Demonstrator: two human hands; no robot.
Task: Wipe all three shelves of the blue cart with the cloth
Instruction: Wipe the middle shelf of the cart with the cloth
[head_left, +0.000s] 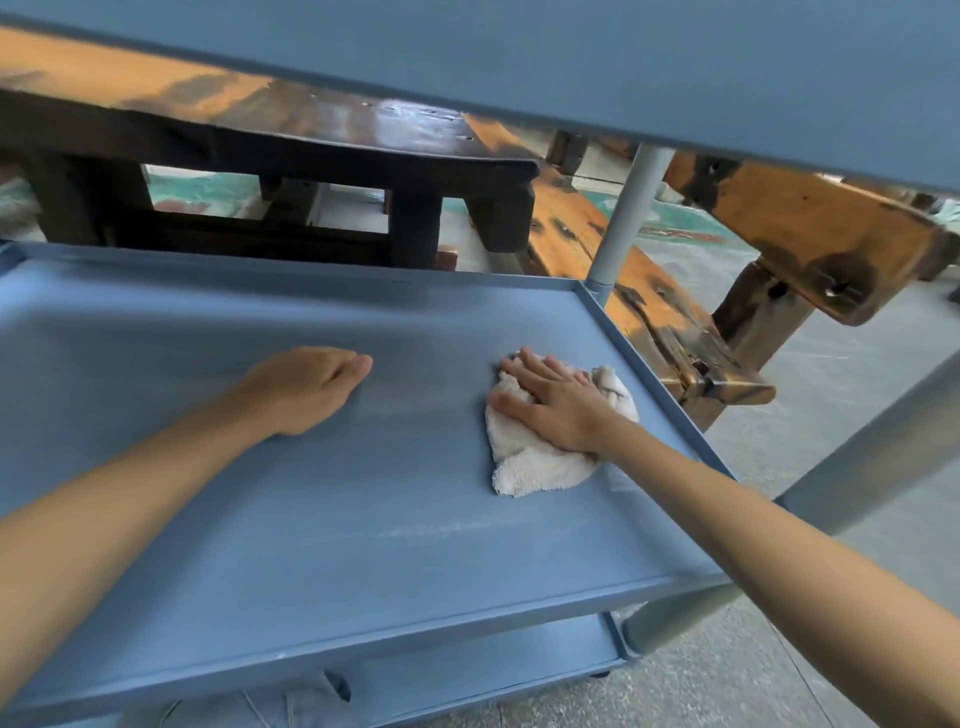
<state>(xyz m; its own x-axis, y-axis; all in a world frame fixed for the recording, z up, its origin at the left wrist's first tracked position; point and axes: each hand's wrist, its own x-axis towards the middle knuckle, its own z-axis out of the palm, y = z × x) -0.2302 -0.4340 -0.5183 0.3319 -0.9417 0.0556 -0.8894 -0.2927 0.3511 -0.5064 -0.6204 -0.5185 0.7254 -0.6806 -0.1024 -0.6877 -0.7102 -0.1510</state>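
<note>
Middle shelf of the blue cart is filling most of the view, its raised rim running along the far, right and near edges. Left hand is lying on the shelf left of centre, fingers loosely curled under, palm down, holding nothing; forearm is stretching back to the lower left corner. Faint pale streaks are showing on the blue surface between the two hands and nearer the front. Right hand is pressing flat on the cloth, fingers spread and pointing toward the far left, not gripping it, only bearing down. The cloth, white and bunched, is sitting on the right part of the shelf, near the right rim but apart from it. A grey post is rising from the far right corner to the top shelf overhead. A strip of the bottom shelf is showing below the near rim. Dark wooden benches are standing behind the cart on a grey floor.
</note>
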